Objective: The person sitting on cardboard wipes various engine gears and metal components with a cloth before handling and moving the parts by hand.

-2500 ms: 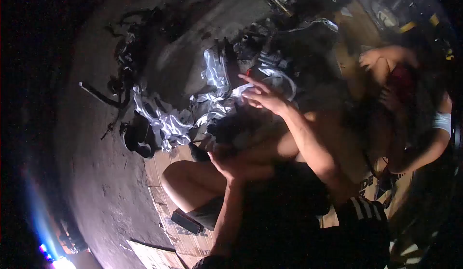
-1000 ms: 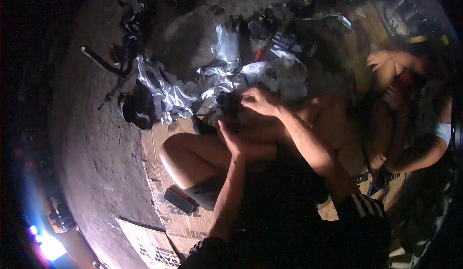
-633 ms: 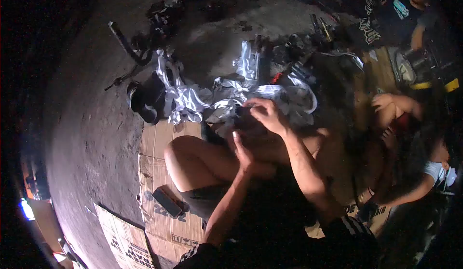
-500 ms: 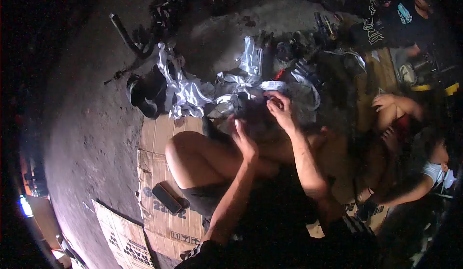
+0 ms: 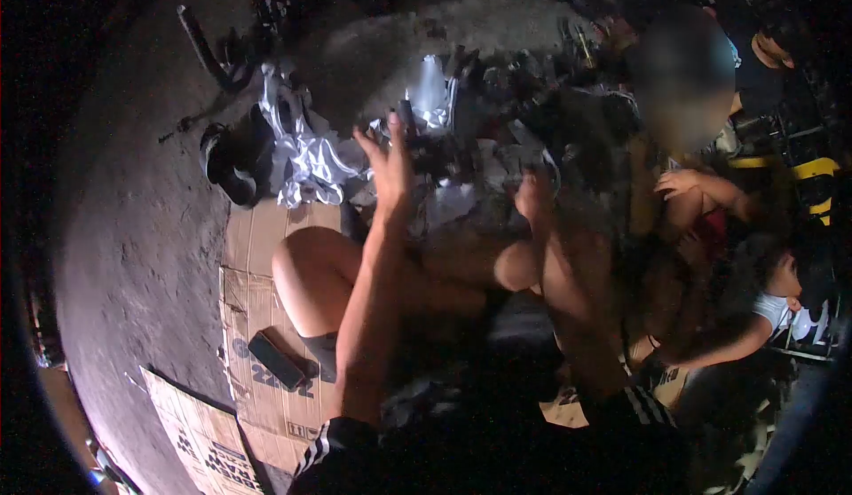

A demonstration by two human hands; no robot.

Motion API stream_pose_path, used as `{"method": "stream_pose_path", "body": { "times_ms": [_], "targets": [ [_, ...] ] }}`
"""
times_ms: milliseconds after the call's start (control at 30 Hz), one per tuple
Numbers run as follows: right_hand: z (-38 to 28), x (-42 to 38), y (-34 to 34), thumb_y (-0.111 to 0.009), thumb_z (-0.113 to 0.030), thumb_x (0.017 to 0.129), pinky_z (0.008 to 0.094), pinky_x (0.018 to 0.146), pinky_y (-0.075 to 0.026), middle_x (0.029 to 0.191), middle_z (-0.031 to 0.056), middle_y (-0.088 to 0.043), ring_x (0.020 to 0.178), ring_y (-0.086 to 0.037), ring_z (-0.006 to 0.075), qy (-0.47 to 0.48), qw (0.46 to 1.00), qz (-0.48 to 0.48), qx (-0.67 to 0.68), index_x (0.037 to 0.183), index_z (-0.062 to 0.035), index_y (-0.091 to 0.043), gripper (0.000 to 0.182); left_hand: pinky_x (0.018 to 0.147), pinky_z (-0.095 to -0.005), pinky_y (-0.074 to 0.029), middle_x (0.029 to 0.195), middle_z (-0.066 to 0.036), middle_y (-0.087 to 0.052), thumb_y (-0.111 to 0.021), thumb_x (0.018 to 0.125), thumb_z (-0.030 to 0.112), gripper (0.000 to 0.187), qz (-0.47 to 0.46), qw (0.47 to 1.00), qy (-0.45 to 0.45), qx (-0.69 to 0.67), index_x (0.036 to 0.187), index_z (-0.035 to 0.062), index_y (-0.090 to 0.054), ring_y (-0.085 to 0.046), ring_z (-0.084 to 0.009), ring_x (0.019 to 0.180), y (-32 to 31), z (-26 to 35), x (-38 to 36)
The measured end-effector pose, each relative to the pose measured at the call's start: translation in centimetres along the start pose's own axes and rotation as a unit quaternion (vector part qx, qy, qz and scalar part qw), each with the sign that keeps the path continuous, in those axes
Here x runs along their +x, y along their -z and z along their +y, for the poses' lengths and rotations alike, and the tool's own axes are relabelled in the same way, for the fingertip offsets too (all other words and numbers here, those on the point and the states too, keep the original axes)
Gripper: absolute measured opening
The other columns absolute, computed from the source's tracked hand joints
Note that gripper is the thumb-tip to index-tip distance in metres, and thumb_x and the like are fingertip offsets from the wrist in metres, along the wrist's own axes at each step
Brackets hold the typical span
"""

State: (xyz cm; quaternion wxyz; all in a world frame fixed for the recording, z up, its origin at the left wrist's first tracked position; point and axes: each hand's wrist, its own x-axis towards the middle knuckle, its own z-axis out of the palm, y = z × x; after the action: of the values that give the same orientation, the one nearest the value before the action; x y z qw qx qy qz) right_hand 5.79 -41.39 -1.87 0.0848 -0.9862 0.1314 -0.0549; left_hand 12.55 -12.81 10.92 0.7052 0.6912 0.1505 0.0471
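My left hand (image 5: 390,176) is raised over the floor in front of my knees, its fingers spread. Just beyond its fingertips stands a small dark upright piece (image 5: 406,115), overlapped by the hand's edge in this view. A crumpled shiny silver sheet (image 5: 315,162) lies to the left of that hand, and another silver piece (image 5: 431,91) lies behind it. My right hand (image 5: 534,195) hangs in shadow above my right leg, smeared by motion, its fingers hidden. Dark, indistinct items (image 5: 484,153) lie between the two hands.
A phone-like dark slab (image 5: 277,360) rests on flattened cardboard (image 5: 248,291) by my left knee. Dark footwear (image 5: 232,162) and a black tube (image 5: 202,51) lie at the left. Another person (image 5: 710,189) sits close on my right, near yellow-edged items (image 5: 815,168).
My left hand has risen forward and leftward, fingers spreading. My right hand has dropped back into shadow. The view has shifted, and the other person's head has come into view at right.
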Motion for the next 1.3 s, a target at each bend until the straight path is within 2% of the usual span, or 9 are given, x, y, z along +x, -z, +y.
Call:
{"method": "stream_pose_path", "body": {
  "times_ms": [433,567,633,700,800,867,1033,1133,1300],
  "targets": [
    [-5.7,-4.9,1.4,-0.062,-0.013,0.086,0.0423,0.090,-0.050,0.111,0.0121,-0.069,0.101,-0.065,0.0312,0.257,0.940,-0.014,0.225,0.118,-0.0077,-0.065,0.032,0.085,-0.0247,-0.044,0.119,-0.012,-0.068,-0.056,0.098,0.044,0.055,-0.080,0.989,0.031,-0.116,0.135,0.0044,-0.052,-0.064,-0.0183,0.108,12.9,5.3,0.0],
    [-1.5,-2.6,-7.4,-0.063,-0.018,0.087,0.0433,0.085,-0.052,0.103,0.0144,-0.069,0.095,-0.066,0.0304,0.016,0.805,-0.204,0.556,0.107,-0.0130,-0.071,0.023,0.080,-0.0276,-0.047,0.112,-0.008,-0.069,-0.055,0.098,0.043,0.047,0.005,0.993,-0.017,-0.117,0.127,0.0061,-0.060,-0.065,-0.0170,0.098,15.5,8.0,3.9],
    [-1.9,-1.7,-7.8,-0.064,-0.021,0.087,0.0434,0.084,-0.052,0.103,0.0150,-0.069,0.096,-0.066,0.0310,-0.034,0.790,-0.255,0.556,0.104,-0.0138,-0.073,0.021,0.070,-0.0291,-0.047,0.106,-0.007,-0.069,-0.054,0.098,0.044,0.046,0.045,0.996,-0.047,-0.067,0.121,0.0060,-0.063,-0.065,-0.0166,0.088,17.3,7.2,8.1],
    [-5.2,-1.5,-1.8,-0.063,-0.023,0.087,0.0431,0.083,-0.052,0.103,0.0159,-0.070,0.095,-0.066,0.0331,0.188,0.954,-0.230,0.044,0.097,-0.0105,-0.074,0.019,0.071,-0.0345,-0.050,0.102,-0.013,-0.071,-0.060,0.093,0.043,0.048,0.065,0.990,-0.087,0.090,0.118,0.0021,-0.064,-0.068,-0.0243,0.087,20.0,1.0,15.1],
    [-2.9,-0.7,-5.5,-0.063,-0.025,0.088,0.0427,0.085,-0.052,0.111,0.0167,-0.069,0.102,-0.066,0.0350,0.196,0.955,-0.219,0.040,0.106,-0.0108,-0.072,0.025,0.089,-0.0444,-0.052,0.109,-0.022,-0.069,-0.064,0.089,0.041,0.048,0.042,0.838,0.006,0.545,0.112,-0.0008,-0.066,-0.067,-0.0400,0.103,19.3,-8.9,19.2],
    [-3.1,-1.5,-5.0,-0.062,-0.026,0.089,0.0426,0.087,-0.051,0.114,0.0160,-0.068,0.105,-0.065,0.0345,0.166,0.961,-0.182,0.123,0.110,-0.0104,-0.071,0.027,0.092,-0.0473,-0.052,0.112,-0.022,-0.068,-0.062,0.089,0.035,0.037,-0.217,0.715,-0.147,0.648,0.106,0.0028,-0.069,-0.065,-0.0408,0.106,17.4,-9.6,16.6],
    [-3.7,-4.3,-5.2,-0.036,-0.028,0.105,0.0416,0.109,-0.039,0.136,0.0199,-0.057,0.128,-0.051,0.0331,0.043,0.982,-0.027,0.181,0.131,-0.0041,-0.059,0.042,0.087,-0.0500,-0.054,0.108,-0.022,-0.069,-0.063,0.088,0.031,0.031,-0.103,0.797,-0.050,0.593,0.103,0.0046,-0.070,-0.067,-0.0407,0.100,13.7,-5.7,13.9],
    [-4.5,-2.5,-0.4,-0.061,-0.012,0.092,0.0369,0.095,-0.047,0.117,0.0171,-0.068,0.111,-0.063,0.0269,0.114,0.934,-0.193,0.278,0.126,-0.0059,-0.062,0.034,0.081,-0.0512,-0.054,0.099,-0.023,-0.070,-0.060,0.090,0.034,0.034,0.025,0.835,-0.109,0.539,0.102,0.0033,-0.070,-0.067,-0.0434,0.095,12.7,-2.8,14.5],
    [-6.4,-1.8,2.7,-0.069,-0.010,0.088,0.0335,0.085,-0.050,0.100,0.0081,-0.067,0.092,-0.064,0.0193,0.181,0.908,-0.030,0.377,0.118,-0.0057,-0.061,0.032,0.051,-0.0275,-0.037,0.066,0.000,-0.058,-0.045,0.105,0.034,0.044,0.007,0.972,-0.228,0.052,0.087,-0.0018,-0.063,-0.045,-0.0075,0.060,12.3,6.6,6.3]
  ]
}}
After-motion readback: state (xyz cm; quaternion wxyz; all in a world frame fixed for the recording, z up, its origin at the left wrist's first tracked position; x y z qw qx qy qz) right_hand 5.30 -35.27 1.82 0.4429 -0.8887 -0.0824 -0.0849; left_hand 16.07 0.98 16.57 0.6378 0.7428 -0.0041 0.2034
